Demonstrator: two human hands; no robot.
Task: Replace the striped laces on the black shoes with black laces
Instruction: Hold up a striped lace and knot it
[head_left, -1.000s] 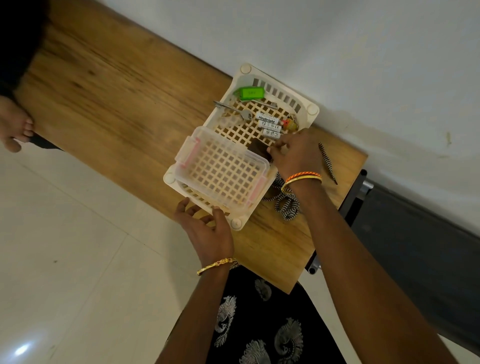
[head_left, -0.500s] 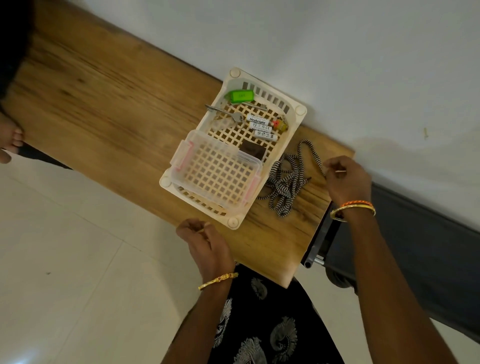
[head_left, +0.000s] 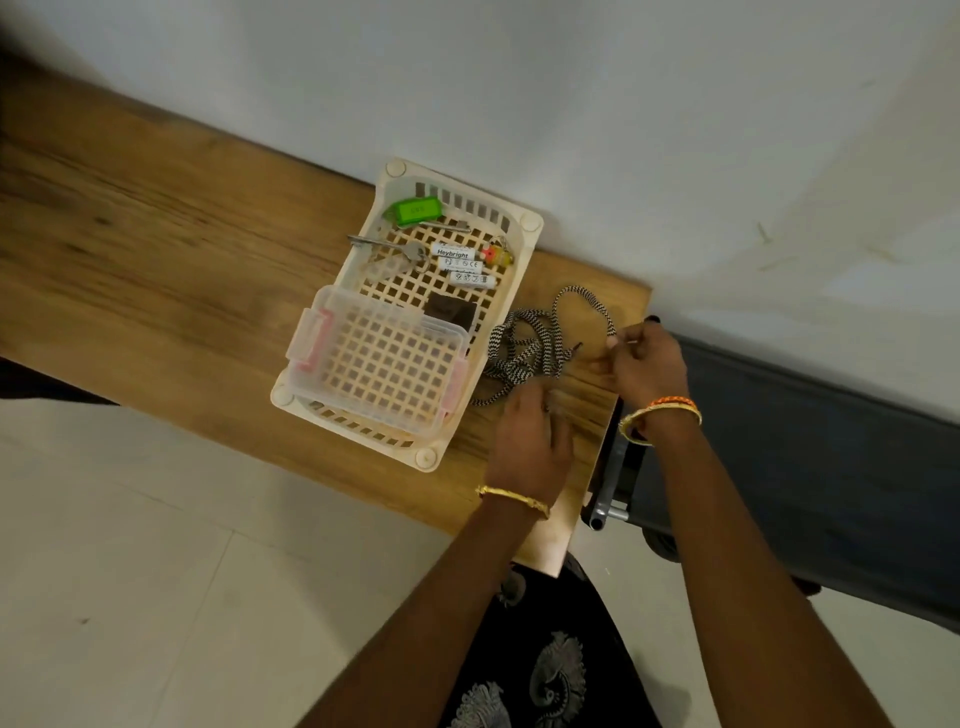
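The striped laces (head_left: 524, 347) lie in a loose tangle on the wooden table (head_left: 156, 249), just beside the right wall of the cream basket (head_left: 522, 260) and near the table's right-hand end, with one strand arching up and over towards the wall before coming down into the right hand (head_left: 647, 366). That hand pinches the strand close to its tip between thumb and fingertips, which looks like the way to find an end and draw the lace free of the heap. The left hand (head_left: 530, 431) rests low on the table at the near edge of the tangle, fingers curled down towards the lowest strands; whether they truly pinch a lace or only press on it I cannot tell, as the fingertips are blurred and hidden by the back of the hand. Its place suggests it steadies the pile while the other hand pulls. No shoes and no black laces show here, so the laces seem already out of the shoes and are probably being sorted or gathered. Inside the basket sit a clear lidded box (head_left: 379, 364), a green tag (head_left: 415, 210), keys (head_left: 387, 247), some white batteries (head_left: 462, 265) and a dark square object (head_left: 451, 312), kept apart from the laces
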